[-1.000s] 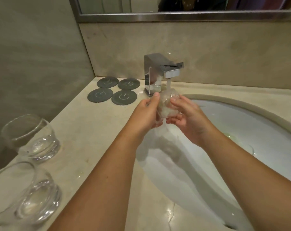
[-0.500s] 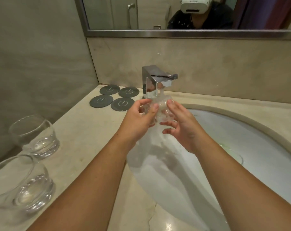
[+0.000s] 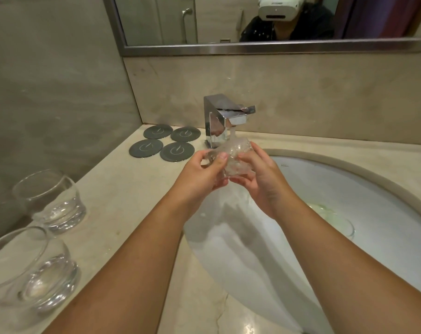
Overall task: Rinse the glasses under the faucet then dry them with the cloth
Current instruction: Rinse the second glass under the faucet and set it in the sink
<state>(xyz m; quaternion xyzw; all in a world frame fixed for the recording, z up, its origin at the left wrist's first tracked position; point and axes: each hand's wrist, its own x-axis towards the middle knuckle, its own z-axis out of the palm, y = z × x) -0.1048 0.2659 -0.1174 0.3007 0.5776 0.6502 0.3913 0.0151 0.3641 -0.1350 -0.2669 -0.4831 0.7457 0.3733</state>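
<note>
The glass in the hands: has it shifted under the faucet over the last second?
Yes. The glass now reaches left of the faucet spout and lies more on its side, held by the left hand and right hand.

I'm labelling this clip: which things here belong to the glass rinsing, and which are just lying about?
Part of the job:
- glass in hand, held by left hand and right hand
- running faucet
- sink
- two glasses on the counter

Just lying about:
- four dark coasters
- mirror

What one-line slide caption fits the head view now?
Both hands, left hand and right hand, hold a glass under the running faucet.
</note>
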